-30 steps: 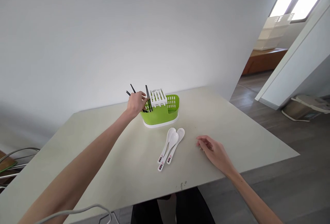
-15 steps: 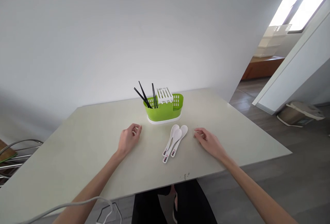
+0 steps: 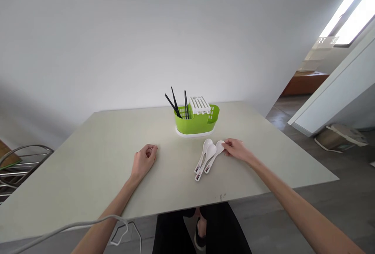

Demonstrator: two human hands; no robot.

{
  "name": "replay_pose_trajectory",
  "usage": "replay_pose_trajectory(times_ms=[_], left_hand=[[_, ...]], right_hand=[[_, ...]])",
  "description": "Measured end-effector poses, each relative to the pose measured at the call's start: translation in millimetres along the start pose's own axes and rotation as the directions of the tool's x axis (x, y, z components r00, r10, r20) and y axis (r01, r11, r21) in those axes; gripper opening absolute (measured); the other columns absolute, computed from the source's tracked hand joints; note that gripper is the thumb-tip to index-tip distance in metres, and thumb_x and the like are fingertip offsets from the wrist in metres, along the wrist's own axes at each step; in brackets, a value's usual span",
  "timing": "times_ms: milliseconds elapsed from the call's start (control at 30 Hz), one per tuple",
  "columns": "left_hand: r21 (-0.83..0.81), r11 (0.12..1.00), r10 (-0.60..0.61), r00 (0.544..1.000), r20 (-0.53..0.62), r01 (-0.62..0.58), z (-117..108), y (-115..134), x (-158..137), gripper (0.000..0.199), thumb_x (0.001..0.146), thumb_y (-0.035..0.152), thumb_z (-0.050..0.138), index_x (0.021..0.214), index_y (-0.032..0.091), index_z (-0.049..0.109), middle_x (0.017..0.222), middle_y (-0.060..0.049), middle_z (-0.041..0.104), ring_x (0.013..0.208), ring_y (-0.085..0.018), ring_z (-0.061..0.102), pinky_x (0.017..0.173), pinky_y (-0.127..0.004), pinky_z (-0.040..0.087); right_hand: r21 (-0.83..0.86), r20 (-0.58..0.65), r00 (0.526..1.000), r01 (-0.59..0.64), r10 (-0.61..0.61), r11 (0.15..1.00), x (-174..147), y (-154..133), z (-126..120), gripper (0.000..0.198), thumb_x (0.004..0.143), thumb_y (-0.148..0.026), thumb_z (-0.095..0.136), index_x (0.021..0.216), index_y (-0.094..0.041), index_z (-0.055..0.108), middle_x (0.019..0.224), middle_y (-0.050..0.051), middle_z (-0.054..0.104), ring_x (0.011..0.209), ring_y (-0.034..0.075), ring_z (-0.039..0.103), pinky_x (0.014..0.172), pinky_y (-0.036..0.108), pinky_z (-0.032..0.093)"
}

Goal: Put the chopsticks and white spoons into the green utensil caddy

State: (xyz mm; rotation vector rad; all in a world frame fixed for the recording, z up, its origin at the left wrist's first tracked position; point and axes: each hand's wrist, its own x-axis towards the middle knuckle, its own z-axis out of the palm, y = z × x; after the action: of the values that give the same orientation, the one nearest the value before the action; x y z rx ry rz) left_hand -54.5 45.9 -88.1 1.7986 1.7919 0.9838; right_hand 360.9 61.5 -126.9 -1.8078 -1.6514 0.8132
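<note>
Three white spoons [image 3: 209, 151] lie overlapping on the table, bowls pointing away from me and printed marks on their handle ends. My right hand [image 3: 236, 149] is at the rightmost spoon [image 3: 219, 147], its thumb and fingers closed on the edge of the bowl while the handle still lies on the table. Off to the left, my left hand [image 3: 144, 161] rests on the tabletop with loosely curled fingers and nothing visible in them. Behind the spoons stands a green utensil basket [image 3: 193, 124] with a white base and white slotted rack [image 3: 199, 105]. Black chopsticks [image 3: 175, 103] lean in its left compartment.
The pale table [image 3: 102, 144] meets a wall at its back. A white cable [image 3: 88, 222] crosses over my left forearm. To the left is a metal rack [image 3: 25, 168]; a lidded bin [image 3: 336, 139] stands on the floor at right.
My right hand has moved left to the rightmost spoon and closed on its bowl. My left hand stays resting on the table. The view has shifted slightly.
</note>
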Motion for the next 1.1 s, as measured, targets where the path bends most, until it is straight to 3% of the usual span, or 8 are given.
replay_pose_trajectory(times_ms=[267,433,500,600,733,800,967,1100], left_hand=[[-0.040,0.999,0.009,1.000,0.018,-0.008,2,-5,0,0.036,0.094,0.058,0.053,0.086,0.025,0.065,0.059,0.003,0.061,0.056,-0.018,0.054,0.062,-0.030,0.044],[-0.050,0.999,0.002,1.000,0.031,-0.001,4,-10,0,0.034,0.095,0.056,0.052,0.085,0.026,0.064,0.059,0.002,0.061,0.057,-0.019,0.053,0.063,-0.031,0.044],[-0.057,0.998,0.009,1.000,0.027,-0.008,5,-13,0,0.033,0.095,0.055,0.053,0.086,0.026,0.065,0.059,0.002,0.061,0.057,-0.019,0.054,0.062,-0.031,0.043],[-0.062,0.998,0.015,1.000,0.022,-0.013,5,-16,-1,0.032,0.095,0.054,0.053,0.087,0.026,0.065,0.059,0.002,0.061,0.058,-0.019,0.055,0.062,-0.031,0.043],[-0.064,0.998,0.020,1.000,0.014,-0.019,6,-19,-2,0.033,0.096,0.054,0.052,0.087,0.025,0.065,0.059,0.003,0.060,0.057,-0.018,0.055,0.062,-0.031,0.042],[-0.072,0.997,0.020,1.000,0.009,-0.020,7,-21,-2,0.034,0.096,0.054,0.051,0.086,0.024,0.064,0.059,0.003,0.060,0.057,-0.017,0.054,0.062,-0.030,0.041],[-0.090,0.996,0.012,1.000,0.013,-0.010,9,-28,-2,0.034,0.097,0.053,0.051,0.087,0.024,0.064,0.060,0.003,0.058,0.057,-0.017,0.051,0.062,-0.029,0.039],[-0.107,0.994,0.014,1.000,0.026,-0.011,10,-30,-1,0.032,0.097,0.052,0.051,0.087,0.024,0.064,0.061,0.004,0.058,0.058,-0.016,0.050,0.061,-0.029,0.038]], right_hand=[[-0.018,0.030,0.999,-0.036,0.037,0.999,-21,2,-63,0.038,0.087,-0.058,0.068,0.075,-0.022,0.069,0.067,0.007,0.075,0.060,0.021,0.070,0.060,0.033,0.053],[-0.013,-0.209,0.972,0.105,-0.105,0.994,-34,-81,-92,0.045,0.093,-0.066,0.063,0.093,-0.022,0.070,0.074,0.006,0.077,0.065,0.021,0.070,0.067,0.035,0.053],[-0.079,-0.360,0.910,0.192,-0.208,0.978,-32,-127,-93,0.039,0.097,-0.061,0.061,0.098,-0.023,0.071,0.077,0.004,0.077,0.065,0.020,0.069,0.067,0.033,0.051],[-0.218,-0.550,0.741,0.319,-0.386,0.923,-18,-186,-85,0.029,0.102,-0.049,0.059,0.096,-0.022,0.069,0.080,0.002,0.078,0.069,0.019,0.070,0.073,0.032,0.050],[-0.485,-0.567,0.557,0.368,-0.606,0.793,15,-226,-56,0.024,0.107,-0.037,0.051,0.104,-0.021,0.068,0.096,0.004,0.081,0.078,0.020,0.072,0.066,0.029,0.040],[-0.617,-0.469,0.559,0.346,-0.684,0.707,29,-236,-39,0.025,0.109,-0.033,0.047,0.107,-0.020,0.068,0.100,0.005,0.081,0.079,0.020,0.071,0.061,0.029,0.033],[-0.803,-0.105,0.675,0.376,-0.730,0.463,48,-248,-1,0.036,0.113,-0.027,0.032,0.109,-0.015,0.066,0.102,0.013,0.078,0.083,0.024,0.070,0.059,0.032,0.025],[-0.819,0.015,0.701,0.418,-0.713,0.394,56,-248,23,0.032,0.111,-0.020,0.034,0.110,-0.013,0.065,0.099,0.016,0.077,0.085,0.026,0.069,0.062,0.034,0.029]])
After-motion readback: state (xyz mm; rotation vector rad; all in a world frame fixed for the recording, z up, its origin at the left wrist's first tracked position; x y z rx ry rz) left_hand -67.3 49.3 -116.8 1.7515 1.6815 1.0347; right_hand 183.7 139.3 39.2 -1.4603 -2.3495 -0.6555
